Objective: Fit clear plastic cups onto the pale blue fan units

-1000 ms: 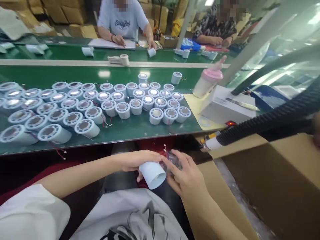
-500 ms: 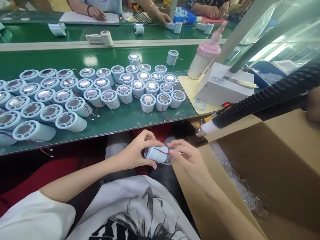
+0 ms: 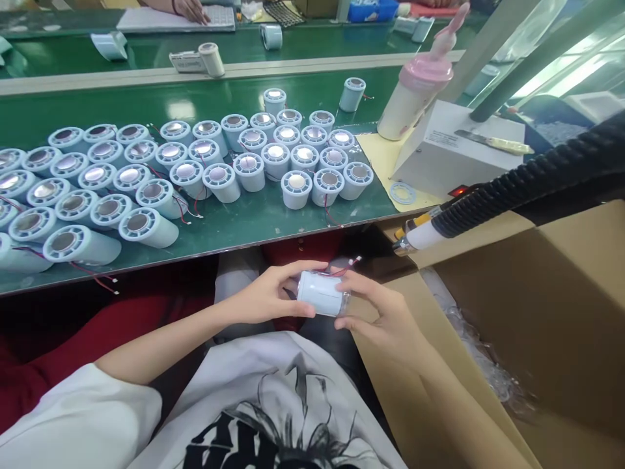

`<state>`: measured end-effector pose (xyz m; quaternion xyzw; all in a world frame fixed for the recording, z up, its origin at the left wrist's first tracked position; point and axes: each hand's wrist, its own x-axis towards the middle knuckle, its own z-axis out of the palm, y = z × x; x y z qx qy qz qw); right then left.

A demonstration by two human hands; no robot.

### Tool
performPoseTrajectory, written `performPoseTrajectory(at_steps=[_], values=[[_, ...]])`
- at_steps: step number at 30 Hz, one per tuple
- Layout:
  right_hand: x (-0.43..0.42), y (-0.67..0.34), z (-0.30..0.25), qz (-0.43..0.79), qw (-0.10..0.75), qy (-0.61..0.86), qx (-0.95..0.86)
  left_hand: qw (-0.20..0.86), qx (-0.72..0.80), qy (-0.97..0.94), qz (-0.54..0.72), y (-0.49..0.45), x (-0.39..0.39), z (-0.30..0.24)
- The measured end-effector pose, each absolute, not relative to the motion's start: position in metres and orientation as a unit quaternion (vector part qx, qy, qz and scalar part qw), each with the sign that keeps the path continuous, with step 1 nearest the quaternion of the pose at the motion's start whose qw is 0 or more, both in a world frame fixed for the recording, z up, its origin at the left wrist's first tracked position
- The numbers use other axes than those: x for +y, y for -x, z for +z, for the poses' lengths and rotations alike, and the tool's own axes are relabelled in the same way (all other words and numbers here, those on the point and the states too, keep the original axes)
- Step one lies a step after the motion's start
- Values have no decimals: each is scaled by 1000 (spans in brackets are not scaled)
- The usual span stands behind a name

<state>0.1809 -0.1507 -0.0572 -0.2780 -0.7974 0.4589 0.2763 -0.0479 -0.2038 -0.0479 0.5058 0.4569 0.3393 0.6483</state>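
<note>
Between my two hands, above my lap, lies a light-blue cylindrical motor unit (image 3: 319, 293) on its side, with a clear plastic cover around it. My left hand (image 3: 273, 296) grips its left end between thumb and fingers. My right hand (image 3: 378, 303) holds the right end, fingers on top and thumb below. Thin red and dark wires (image 3: 344, 268) with small white connectors stick out at the top right. Many similar blue cylinders (image 3: 149, 227) stand or lean on the green bench in front of me, several with wires trailing.
A cardboard box (image 3: 551, 286) with clear plastic pieces (image 3: 469, 339) is at my right. A black ribbed hose (image 3: 522, 179) crosses above it. On the bench's right are a white box-shaped device (image 3: 439, 153), a pink-lidded bottle (image 3: 415, 91) and a blue ring (image 3: 403, 192). A co-worker's hand (image 3: 192, 9) rests across the bench.
The held cylinder has turned, bringing its wires from the front face to the top edge. My right hand now grips its right end. The view has shifted slightly.
</note>
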Motion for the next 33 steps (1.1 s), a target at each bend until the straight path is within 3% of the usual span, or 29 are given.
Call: performPoseTrajectory(at_steps=[9, 22, 28, 33], values=[[-153, -179, -48, 629, 258, 292, -673, 544, 409, -641, 355, 52, -206, -43], [-156, -176, -50, 767, 231, 323, -504, 503, 384, -686, 359, 55, -206, -47], [-155, -172, -56, 801, 232, 332, -441, 571, 384, -626, 367, 51, -205, -44], [-156, -173, -77, 808, 288, 370, -357, 663, 396, -495, 399, 36, -180, -58]])
